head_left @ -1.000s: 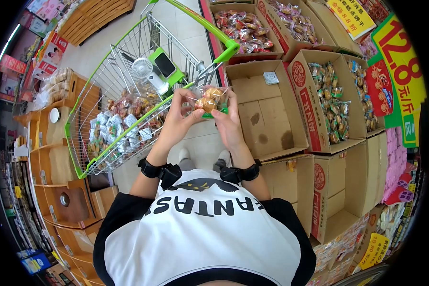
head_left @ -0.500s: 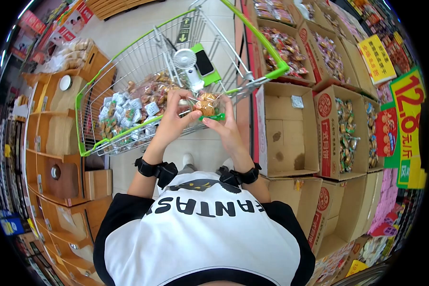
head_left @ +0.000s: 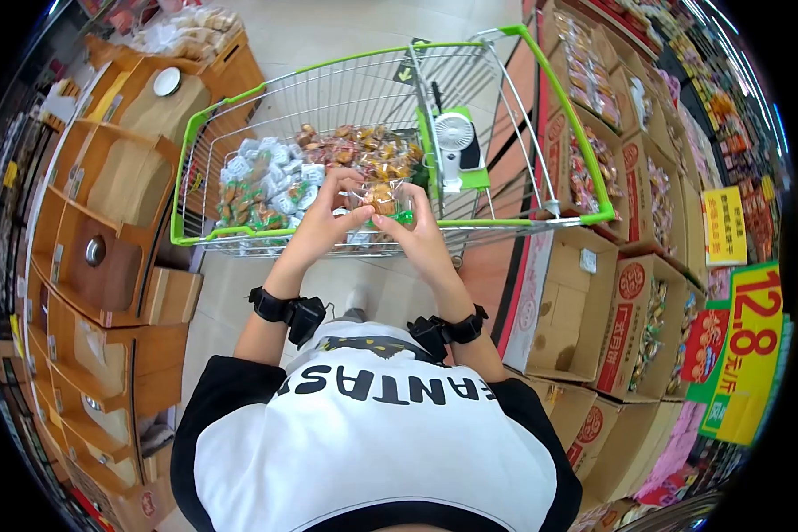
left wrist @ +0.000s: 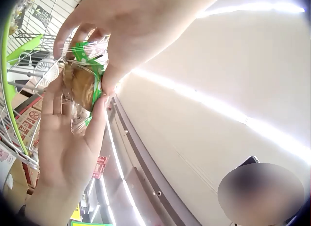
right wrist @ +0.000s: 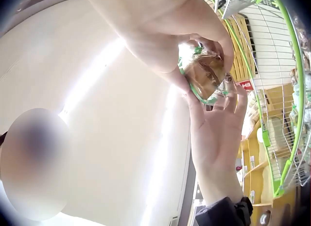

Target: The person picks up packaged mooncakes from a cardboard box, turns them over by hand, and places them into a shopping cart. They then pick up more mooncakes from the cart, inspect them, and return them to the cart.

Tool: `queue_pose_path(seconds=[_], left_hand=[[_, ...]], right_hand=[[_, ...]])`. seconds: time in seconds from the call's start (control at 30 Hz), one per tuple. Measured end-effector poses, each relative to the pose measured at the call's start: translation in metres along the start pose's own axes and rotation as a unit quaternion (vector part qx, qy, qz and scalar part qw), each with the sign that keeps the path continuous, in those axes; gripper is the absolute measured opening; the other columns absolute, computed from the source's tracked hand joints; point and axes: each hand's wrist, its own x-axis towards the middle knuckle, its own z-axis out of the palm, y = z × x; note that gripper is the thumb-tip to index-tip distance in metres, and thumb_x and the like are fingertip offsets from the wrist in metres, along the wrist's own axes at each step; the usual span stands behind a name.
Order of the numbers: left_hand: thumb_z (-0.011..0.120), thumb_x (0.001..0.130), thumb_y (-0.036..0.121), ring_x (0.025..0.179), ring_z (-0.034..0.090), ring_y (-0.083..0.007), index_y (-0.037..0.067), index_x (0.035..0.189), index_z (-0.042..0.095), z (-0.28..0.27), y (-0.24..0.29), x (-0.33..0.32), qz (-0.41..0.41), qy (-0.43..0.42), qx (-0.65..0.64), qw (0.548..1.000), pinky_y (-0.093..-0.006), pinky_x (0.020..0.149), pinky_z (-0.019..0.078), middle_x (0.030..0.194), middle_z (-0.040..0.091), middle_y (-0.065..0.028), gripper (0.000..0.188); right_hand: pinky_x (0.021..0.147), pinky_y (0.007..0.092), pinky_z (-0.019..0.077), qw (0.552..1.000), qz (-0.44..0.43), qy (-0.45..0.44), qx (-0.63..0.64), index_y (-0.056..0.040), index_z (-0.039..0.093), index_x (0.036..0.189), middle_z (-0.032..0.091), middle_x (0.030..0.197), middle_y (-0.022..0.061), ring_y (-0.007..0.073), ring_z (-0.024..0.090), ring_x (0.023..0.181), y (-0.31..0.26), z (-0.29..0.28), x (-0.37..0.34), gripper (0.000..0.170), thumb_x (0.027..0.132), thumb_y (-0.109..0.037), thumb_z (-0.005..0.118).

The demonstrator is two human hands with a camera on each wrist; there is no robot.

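Note:
A golden-brown pastry (head_left: 383, 195) in a clear and green wrapper is held up in front of the chest. My left hand (head_left: 322, 222) grips its left side, thumb at the near edge. From the right, my right hand (head_left: 424, 246) pinches the same packet. The left wrist view has the browned surface of the pastry (left wrist: 81, 87) between both sets of fingers, a green strip along one edge. Behind the hands in the head view, the shopping cart (head_left: 266, 82) holds piles of wrapped snacks (head_left: 359, 146) and white-and-green packets (head_left: 273, 177).
A small white fan (head_left: 453, 133) and a dark phone (head_left: 473, 152) sit on the cart's green seat panel. Cardboard boxes (head_left: 576, 301), some with packaged snacks, line the right. Wooden shelves (head_left: 97, 253) stand at the left. A yellow price sign (head_left: 745, 346) hangs far right.
The view has turned, so the cart and shelves shift rightward and the boxes slide right and down. Both hands keep hold of the wrapped pastry, which sits at about the same height before the chest.

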Motion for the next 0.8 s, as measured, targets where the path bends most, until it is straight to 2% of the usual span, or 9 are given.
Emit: queue_pose_path(seconds=[0.13, 0.23, 0.27, 0.4, 0.53, 0.63, 0.73, 0.77, 0.8], left_hand=[[0.061, 0.076, 0.013, 0.069, 0.045, -0.0065, 0.008, 0.112, 0.036, -0.036, -0.006, -0.007, 0.003, 0.059, -0.023, 0.998, -0.0182, 0.056, 0.0394, 0.093, 0.045, -0.0054, 0.044], [0.06, 0.077, 0.019, 0.072, 0.05, -0.0097, 0.006, 0.112, 0.036, -0.062, -0.017, -0.014, -0.047, 0.106, -0.019, 0.993, -0.0209, 0.061, 0.0422, 0.09, 0.048, -0.0079, 0.044], [0.059, 0.078, 0.021, 0.075, 0.051, -0.0104, 0.005, 0.112, 0.036, -0.07, -0.019, -0.016, -0.08, 0.114, -0.034, 0.99, -0.0212, 0.061, 0.0425, 0.09, 0.048, -0.0084, 0.044], [0.059, 0.078, 0.022, 0.082, 0.051, -0.0112, 0.006, 0.114, 0.036, -0.094, -0.035, -0.03, -0.108, 0.174, -0.087, 0.975, -0.0244, 0.064, 0.0434, 0.091, 0.053, -0.0092, 0.046], [0.059, 0.077, 0.021, 0.084, 0.05, -0.0122, 0.007, 0.116, 0.033, -0.119, -0.055, -0.043, -0.149, 0.207, -0.117, 0.96, -0.0258, 0.064, 0.0437, 0.093, 0.054, -0.0091, 0.049], [0.059, 0.077, 0.022, 0.082, 0.051, -0.0127, 0.008, 0.117, 0.031, -0.132, -0.066, -0.052, -0.165, 0.229, -0.105, 0.954, -0.0256, 0.063, 0.0434, 0.093, 0.054, -0.0093, 0.051], [0.06, 0.076, 0.022, 0.08, 0.051, -0.0136, 0.008, 0.116, 0.03, -0.143, -0.078, -0.06, -0.178, 0.251, -0.089, 0.947, -0.0251, 0.062, 0.0433, 0.092, 0.054, -0.0099, 0.052], [0.06, 0.076, 0.022, 0.08, 0.051, -0.0138, 0.008, 0.116, 0.03, -0.147, -0.083, -0.062, -0.173, 0.275, -0.072, 0.943, -0.0253, 0.062, 0.0434, 0.092, 0.054, -0.01, 0.052], [0.06, 0.076, 0.022, 0.08, 0.051, -0.014, 0.008, 0.115, 0.03, -0.15, -0.084, -0.063, -0.168, 0.298, -0.056, 0.938, -0.0255, 0.062, 0.0435, 0.091, 0.053, -0.0101, 0.051]], right_hand=[[0.073, 0.0256, 0.0414, 0.999, 0.049, 0.009, -0.022, -0.0003, 0.037, 0.113, 0.049, 0.103, 0.0105, 0.0131, 0.05, 0.09, 0.015, 0.027, 0.022, 0.051, 0.073, -0.018, 0.064], [0.069, 0.0236, 0.0411, 0.992, 0.113, -0.021, -0.049, -0.0011, 0.045, 0.107, 0.056, 0.091, 0.0083, 0.0126, 0.054, 0.081, 0.029, 0.042, 0.036, 0.043, 0.074, -0.023, 0.063], [0.069, 0.0236, 0.0411, 0.992, 0.116, -0.028, -0.05, -0.0011, 0.045, 0.107, 0.056, 0.091, 0.0083, 0.0126, 0.054, 0.081, 0.036, 0.047, 0.041, 0.043, 0.074, -0.023, 0.063], [0.068, 0.0237, 0.042, 0.985, 0.169, -0.042, -0.002, -0.0001, 0.045, 0.107, 0.055, 0.094, 0.0086, 0.0131, 0.054, 0.08, 0.061, 0.068, 0.057, 0.046, 0.074, -0.027, 0.062], [0.067, 0.024, 0.0429, 0.974, 0.212, -0.072, -0.017, 0.0024, 0.04, 0.111, 0.051, 0.095, 0.0092, 0.0139, 0.054, 0.079, 0.089, 0.085, 0.071, 0.053, 0.074, -0.028, 0.062], [0.065, 0.0245, 0.0436, 0.962, 0.247, -0.107, -0.045, 0.0033, 0.028, 0.119, 0.05, 0.093, 0.011, 0.0144, 0.054, 0.078, 0.096, 0.102, 0.076, 0.066, 0.073, -0.028, 0.063], [0.064, 0.0251, 0.0449, 0.956, 0.256, -0.122, -0.072, 0.0037, 0.026, 0.12, 0.048, 0.097, 0.0143, 0.0158, 0.054, 0.077, 0.106, 0.115, 0.08, 0.068, 0.073, -0.028, 0.063], [0.07, 0.0283, 0.0472, 0.955, 0.257, -0.127, -0.08, 0.0023, 0.022, 0.123, 0.048, 0.096, 0.0141, 0.0211, 0.057, 0.08, 0.108, 0.12, 0.083, 0.065, 0.075, -0.021, 0.06], [0.07, 0.0283, 0.0472, 0.954, 0.259, -0.13, -0.081, 0.0023, 0.022, 0.123, 0.048, 0.096, 0.0141, 0.0211, 0.057, 0.08, 0.11, 0.124, 0.085, 0.065, 0.075, -0.021, 0.06]])
